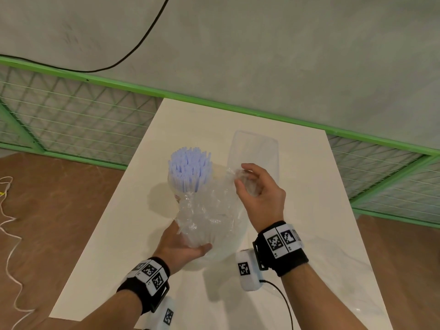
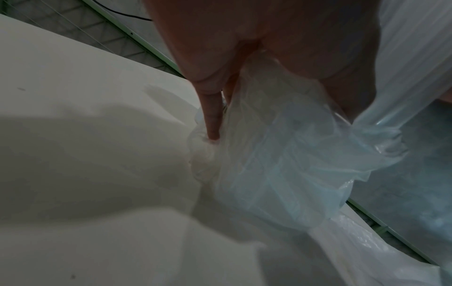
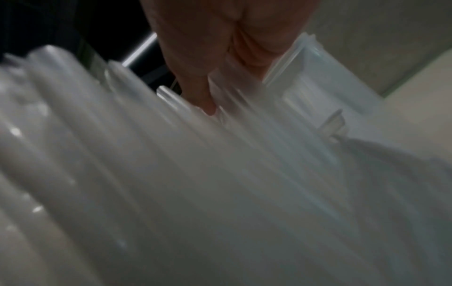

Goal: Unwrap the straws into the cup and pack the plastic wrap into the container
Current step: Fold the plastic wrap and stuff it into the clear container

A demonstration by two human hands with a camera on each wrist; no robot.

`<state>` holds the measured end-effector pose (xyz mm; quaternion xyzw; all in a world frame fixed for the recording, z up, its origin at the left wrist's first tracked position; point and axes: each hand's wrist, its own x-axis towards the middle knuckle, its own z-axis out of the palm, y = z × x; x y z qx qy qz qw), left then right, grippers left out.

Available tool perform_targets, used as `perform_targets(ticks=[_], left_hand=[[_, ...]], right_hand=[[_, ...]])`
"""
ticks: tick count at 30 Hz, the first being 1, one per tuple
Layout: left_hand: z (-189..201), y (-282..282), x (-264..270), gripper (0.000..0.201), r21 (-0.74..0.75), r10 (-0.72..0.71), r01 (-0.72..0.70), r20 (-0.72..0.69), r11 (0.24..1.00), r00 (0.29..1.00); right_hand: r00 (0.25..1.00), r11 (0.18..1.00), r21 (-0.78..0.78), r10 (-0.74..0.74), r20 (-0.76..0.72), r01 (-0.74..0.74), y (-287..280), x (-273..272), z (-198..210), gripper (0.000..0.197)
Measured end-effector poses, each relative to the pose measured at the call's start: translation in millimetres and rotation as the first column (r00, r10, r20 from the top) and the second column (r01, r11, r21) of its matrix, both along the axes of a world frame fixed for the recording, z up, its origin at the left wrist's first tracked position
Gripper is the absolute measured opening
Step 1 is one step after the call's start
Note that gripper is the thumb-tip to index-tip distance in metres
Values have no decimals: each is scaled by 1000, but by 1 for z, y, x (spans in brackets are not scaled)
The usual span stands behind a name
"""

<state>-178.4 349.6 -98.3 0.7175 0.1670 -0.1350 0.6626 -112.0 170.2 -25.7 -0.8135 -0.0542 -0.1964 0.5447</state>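
Observation:
A bunch of pale blue straws (image 1: pixel 189 169) stands upright at the middle of the white table (image 1: pixel 304 177); its lower part is hidden behind crumpled clear plastic wrap (image 1: pixel 209 215). I cannot make out the cup clearly. My left hand (image 1: pixel 185 244) grips the wrap's lower end, fingers (image 2: pixel 212 120) curled into the wrap (image 2: pixel 281 164). My right hand (image 1: pixel 252 186) pinches the wrap's upper edge just right of the straws. In the right wrist view the fingers (image 3: pixel 203 96) press into blurred wrap (image 3: pixel 220 174). A clear container (image 1: pixel 254 148) stands open behind the right hand, and shows again as the container (image 3: pixel 318 81).
A green mesh fence (image 1: pixel 71 120) runs along the table's far and side edges. Brown floor with a white cord (image 1: pixel 9 225) lies to the left. More thin clear film (image 1: pixel 345 270) lies on the table at the near right.

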Motion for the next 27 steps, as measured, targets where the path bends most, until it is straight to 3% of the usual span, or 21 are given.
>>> perform_targets(ticks=[6,14,27], left_hand=[[-2,2,1,71,0,-3,3,18,1000,1000],[0,2,1,66,3,-2,2,15,1000,1000],[-3,4,0,70,53,-17,17,13,998,1000]], right_hand=[[995,987,140,84,-60,-75,6,6,0,38],[958,956,-62,284,-48,-287,-3,10,13,38],[955,939,-199,295,40,-281,-1,16,15,21]])
